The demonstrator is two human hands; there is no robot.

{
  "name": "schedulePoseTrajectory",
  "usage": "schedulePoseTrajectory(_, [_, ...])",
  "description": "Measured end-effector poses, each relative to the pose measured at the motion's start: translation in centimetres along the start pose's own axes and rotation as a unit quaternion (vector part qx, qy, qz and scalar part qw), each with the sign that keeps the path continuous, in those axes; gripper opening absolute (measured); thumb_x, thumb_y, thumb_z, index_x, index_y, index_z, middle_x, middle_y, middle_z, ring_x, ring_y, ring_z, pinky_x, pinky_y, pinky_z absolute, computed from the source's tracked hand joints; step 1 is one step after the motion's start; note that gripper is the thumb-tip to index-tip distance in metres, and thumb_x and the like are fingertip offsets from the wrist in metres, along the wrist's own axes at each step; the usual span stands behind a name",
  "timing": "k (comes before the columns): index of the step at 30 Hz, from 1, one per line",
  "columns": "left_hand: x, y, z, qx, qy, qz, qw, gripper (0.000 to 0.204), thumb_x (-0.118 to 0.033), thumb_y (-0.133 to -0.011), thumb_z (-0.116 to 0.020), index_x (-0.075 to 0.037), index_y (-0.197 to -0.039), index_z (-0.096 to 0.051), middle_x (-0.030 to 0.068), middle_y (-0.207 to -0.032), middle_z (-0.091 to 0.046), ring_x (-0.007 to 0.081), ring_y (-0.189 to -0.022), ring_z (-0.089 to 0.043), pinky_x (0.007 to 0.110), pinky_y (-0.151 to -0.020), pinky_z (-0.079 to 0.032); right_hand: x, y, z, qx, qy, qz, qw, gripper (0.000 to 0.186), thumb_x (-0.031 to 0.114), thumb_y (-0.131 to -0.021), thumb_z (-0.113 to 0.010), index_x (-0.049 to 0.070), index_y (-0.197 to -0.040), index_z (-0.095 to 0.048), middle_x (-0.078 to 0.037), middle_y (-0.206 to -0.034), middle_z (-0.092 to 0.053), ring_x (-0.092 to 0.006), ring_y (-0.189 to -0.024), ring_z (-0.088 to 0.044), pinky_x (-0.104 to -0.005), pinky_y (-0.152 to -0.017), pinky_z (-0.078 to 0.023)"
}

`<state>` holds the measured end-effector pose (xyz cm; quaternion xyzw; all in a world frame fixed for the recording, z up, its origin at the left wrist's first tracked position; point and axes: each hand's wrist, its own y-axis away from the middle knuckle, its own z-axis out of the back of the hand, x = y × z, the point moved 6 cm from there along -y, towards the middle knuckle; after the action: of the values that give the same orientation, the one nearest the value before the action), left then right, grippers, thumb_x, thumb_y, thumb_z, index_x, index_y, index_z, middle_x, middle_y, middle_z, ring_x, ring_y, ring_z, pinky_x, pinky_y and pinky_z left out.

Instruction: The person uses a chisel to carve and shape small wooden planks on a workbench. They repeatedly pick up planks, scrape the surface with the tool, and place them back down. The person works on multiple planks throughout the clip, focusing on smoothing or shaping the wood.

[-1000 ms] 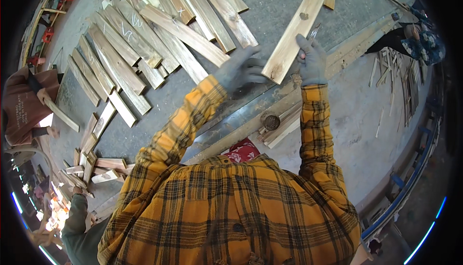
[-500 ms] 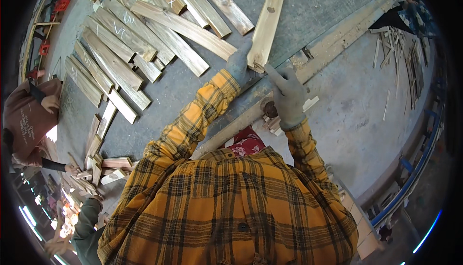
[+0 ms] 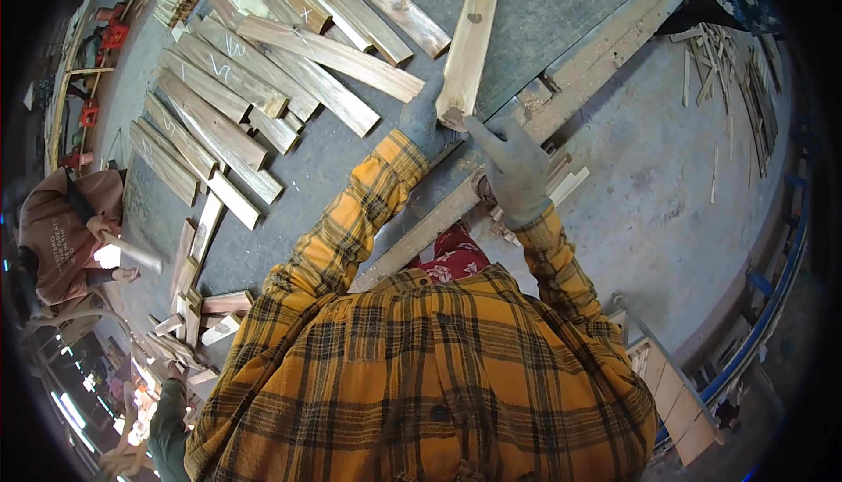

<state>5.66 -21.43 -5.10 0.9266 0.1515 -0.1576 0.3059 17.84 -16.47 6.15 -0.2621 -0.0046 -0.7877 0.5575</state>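
A long pale wooden plank (image 3: 471, 43) with a dark knot points away from me, its near end close to the table's front edge. My left hand (image 3: 423, 119), in a grey glove, grips this end from the left side; some of its fingers are hidden. The grey-gloved right hand (image 3: 516, 171) is at the right of the same end, index finger stretched out to touch the corner and thumb apart. I see nothing held in it. Left of my left hand, another board (image 3: 333, 57) lies slantwise across several chalk-marked boards (image 3: 237, 74).
The dark table (image 3: 307, 184) has a wooden front rail (image 3: 605, 61). Short offcuts (image 3: 224, 302) are heaped at the left. Thin strips (image 3: 715, 70) lie on the floor at right. A person in a brown top (image 3: 66, 219) holds a piece of wood; a green sleeve (image 3: 168, 429) shows below.
The plank's near end and both my hands have shifted slightly left in the picture. At left, the person in brown has moved and now holds up a piece of wood.
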Motion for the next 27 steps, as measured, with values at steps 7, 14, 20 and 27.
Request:
schedulePoseTrajectory(7, [-0.3,1.1,-0.7,-0.024,-0.033,-0.001,0.999,0.048,-0.037,-0.097,-0.047,0.003,-0.124,-0.047,0.0168,-0.103,-0.062,0.0284,-0.085,-0.066,0.04,-0.068,-0.059,0.1,0.0,0.2,-0.027,0.005,-0.006,1.0,0.035,0.008,-0.079,-0.06,0.018,-0.111,-0.067,-0.005,-0.087,-0.058,-0.0248,-0.073,-0.061,-0.0364,-0.061,-0.049])
schedulePoseTrajectory(14, [-0.4,1.4,-0.1,-0.026,-0.037,-0.004,0.999,0.047,-0.037,-0.097,-0.047,0.002,-0.124,-0.047,0.0161,-0.104,-0.062,0.0255,-0.087,-0.065,0.039,-0.07,-0.059,-0.6,-0.4,-0.4,-0.034,-0.074,-0.022,0.996,0.03,0.008,-0.082,-0.06,0.016,-0.11,-0.067,-0.006,-0.085,-0.061,-0.0248,-0.072,-0.062,-0.0348,-0.059,-0.049])
schedulePoseTrajectory(20, [0.2,2.0,-0.8,-0.053,0.044,0.024,0.997,0.049,-0.036,-0.097,-0.047,0.003,-0.126,-0.046,0.0159,-0.104,-0.061,0.0257,-0.082,-0.064,0.037,-0.066,-0.056,-4.6,-1.4,-2.0,-0.088,-0.458,-0.233,0.854,0.026,0.014,-0.09,-0.064,0.001,-0.112,-0.064,0.003,-0.074,-0.056,-0.0042,-0.057,-0.046,-0.0187,-0.049,-0.037])
schedulePoseTrajectory(27, [-6.6,0.8,-9.9,0.112,-0.454,-0.206,0.86,0.057,-0.043,-0.092,-0.053,-0.001,-0.13,-0.046,0.0114,-0.103,-0.062,0.0204,-0.081,-0.063,0.033,-0.069,-0.052,-15.0,-14.8,1.1,-0.141,-0.621,-0.284,0.717,0.026,0.022,-0.086,-0.068,-0.002,-0.094,-0.064,0.004,-0.072,-0.054,-0.0014,-0.05,-0.039,-0.018,-0.045,-0.034])
